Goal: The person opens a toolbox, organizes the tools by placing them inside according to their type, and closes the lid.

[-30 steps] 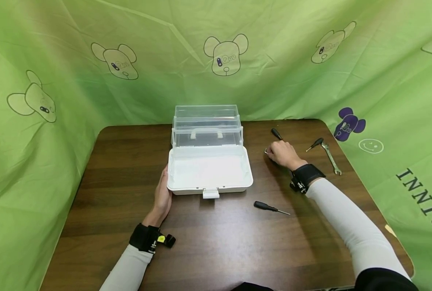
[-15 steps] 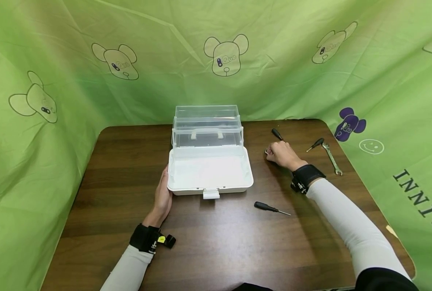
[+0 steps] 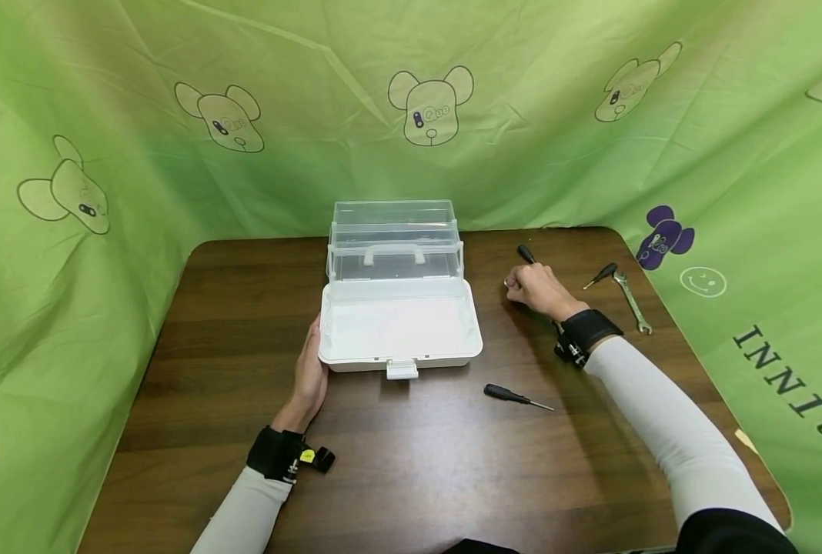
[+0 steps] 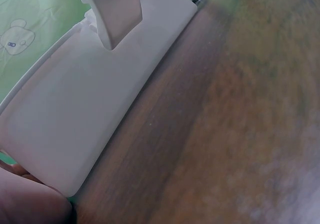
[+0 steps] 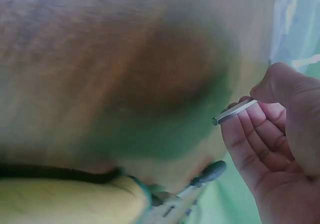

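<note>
A white toolbox with a raised, clear tiered lid stands open at the middle of the table. My left hand lies along its left wall, fingers extended; in the left wrist view, the thumb side of that hand shows at the box's corner. To the right of the box, my right hand pinches a small, narrow silver metal piece between thumb and fingers, seen edge-on in the right wrist view. Its silver end peeks out past the fingers in the head view; its exact kind I cannot tell.
A black-handled screwdriver lies in front of the box to the right. Behind my right hand is another dark handle, partly hidden. Further right lie a short screwdriver and a wrench. Green cloth hangs around the table.
My right hand has lifted and shifted very slightly, still pinching the silver metal piece. The left hand and the toolbox have stayed in place.
</note>
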Motion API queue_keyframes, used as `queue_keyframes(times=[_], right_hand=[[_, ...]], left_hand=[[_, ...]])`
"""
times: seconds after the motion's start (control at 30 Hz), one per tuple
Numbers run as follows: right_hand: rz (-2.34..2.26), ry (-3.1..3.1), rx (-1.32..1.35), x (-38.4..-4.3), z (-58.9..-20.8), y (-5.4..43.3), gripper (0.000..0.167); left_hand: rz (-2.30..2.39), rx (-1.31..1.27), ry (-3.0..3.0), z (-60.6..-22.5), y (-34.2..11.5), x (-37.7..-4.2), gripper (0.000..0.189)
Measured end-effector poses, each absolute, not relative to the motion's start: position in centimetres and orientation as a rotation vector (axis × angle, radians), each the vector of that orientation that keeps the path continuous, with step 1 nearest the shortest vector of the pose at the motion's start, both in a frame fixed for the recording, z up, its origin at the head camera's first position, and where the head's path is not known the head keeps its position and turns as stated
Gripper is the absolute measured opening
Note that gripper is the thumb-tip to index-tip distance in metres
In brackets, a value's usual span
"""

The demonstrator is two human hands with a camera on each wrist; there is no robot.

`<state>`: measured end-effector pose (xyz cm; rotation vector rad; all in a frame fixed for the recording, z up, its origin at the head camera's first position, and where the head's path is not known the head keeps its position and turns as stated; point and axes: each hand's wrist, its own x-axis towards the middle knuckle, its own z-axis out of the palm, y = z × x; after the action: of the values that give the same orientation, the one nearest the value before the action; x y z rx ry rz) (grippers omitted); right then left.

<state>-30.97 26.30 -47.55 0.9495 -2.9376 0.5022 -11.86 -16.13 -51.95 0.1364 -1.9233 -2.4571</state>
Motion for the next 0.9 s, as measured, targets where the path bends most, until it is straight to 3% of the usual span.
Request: queue_keyframes(times=[0.5,0.9], right_hand=[[0.415,-2.828,1.048,-32.3,-42.1,24.1,0.022],[0.353,-2.805,1.062,-33.3,-37.6,21.5,0.018]], left_hand=[[-2.457,0.163,-1.922,-51.9,-16.1,-11.8,0.059],[-2.459,0.152,-1.908,-51.8,-16.2,-11.7,0.059]])
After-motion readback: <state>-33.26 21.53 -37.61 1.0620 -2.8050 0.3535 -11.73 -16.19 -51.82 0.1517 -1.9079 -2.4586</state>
